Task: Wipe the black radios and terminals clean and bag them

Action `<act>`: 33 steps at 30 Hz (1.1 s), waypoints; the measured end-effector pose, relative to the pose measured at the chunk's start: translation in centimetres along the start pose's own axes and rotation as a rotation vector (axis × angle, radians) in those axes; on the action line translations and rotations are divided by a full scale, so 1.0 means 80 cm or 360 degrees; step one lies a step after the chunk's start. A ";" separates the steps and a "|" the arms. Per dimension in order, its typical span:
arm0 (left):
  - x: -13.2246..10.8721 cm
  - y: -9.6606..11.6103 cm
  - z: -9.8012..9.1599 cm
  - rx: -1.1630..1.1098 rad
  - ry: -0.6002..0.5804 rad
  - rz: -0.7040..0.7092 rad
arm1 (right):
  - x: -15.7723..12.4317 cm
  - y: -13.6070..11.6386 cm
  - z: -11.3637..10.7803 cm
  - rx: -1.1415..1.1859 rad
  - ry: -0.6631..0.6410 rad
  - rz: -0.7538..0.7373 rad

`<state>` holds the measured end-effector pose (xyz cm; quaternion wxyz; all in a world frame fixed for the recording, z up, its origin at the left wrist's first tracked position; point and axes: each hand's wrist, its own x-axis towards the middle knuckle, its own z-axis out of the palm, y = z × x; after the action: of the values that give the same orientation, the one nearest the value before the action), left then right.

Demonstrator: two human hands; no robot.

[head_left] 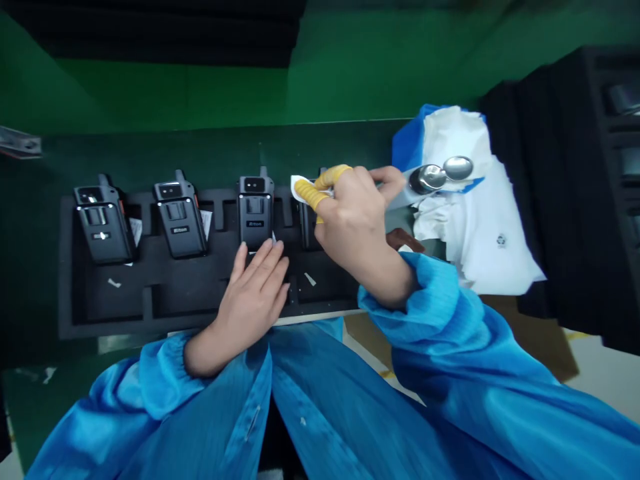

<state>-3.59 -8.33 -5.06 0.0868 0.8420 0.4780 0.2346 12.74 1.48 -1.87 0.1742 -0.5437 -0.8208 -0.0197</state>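
My left hand [255,287] lies flat with its fingers stretched out, over the black foam tray [185,293]. Its fingertips reach the lower end of a black handheld radio [255,213] marked "Riton". Yellow finger covers sit on two fingers of my right hand [355,207], which is closed on a small white wipe [296,190]. Beneath that hand is another handheld radio [306,227], mostly hidden. Two more radios stand further left in the tray, a tilted one [105,227] and one with a "Riton" label [180,220].
Right of the tray are a blue box [407,143] with white tissues, a metal-topped bottle [430,179] and a white plastic bag [495,233]. Stacked black foam trays [555,187] rise at the far right. Small paper scraps [311,279] lie in the tray.
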 end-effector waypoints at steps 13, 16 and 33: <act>-0.026 -0.033 -0.003 0.0207 -0.0004 -0.0177 | 0.059 -0.047 0.052 0.0054 -0.0312 -0.0367; -0.026 -0.033 -0.003 0.0201 -0.0004 -0.0173 | 0.050 -0.029 0.046 0.0024 -0.0279 -0.0329; -0.025 -0.035 -0.005 0.0180 -0.0009 -0.0168 | 0.039 -0.020 0.050 -0.0171 0.0028 -0.0105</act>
<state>-6.79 -8.58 -6.41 0.0527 0.8199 0.5339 0.2001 9.13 4.47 -4.40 0.1512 -0.5248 -0.8343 -0.0744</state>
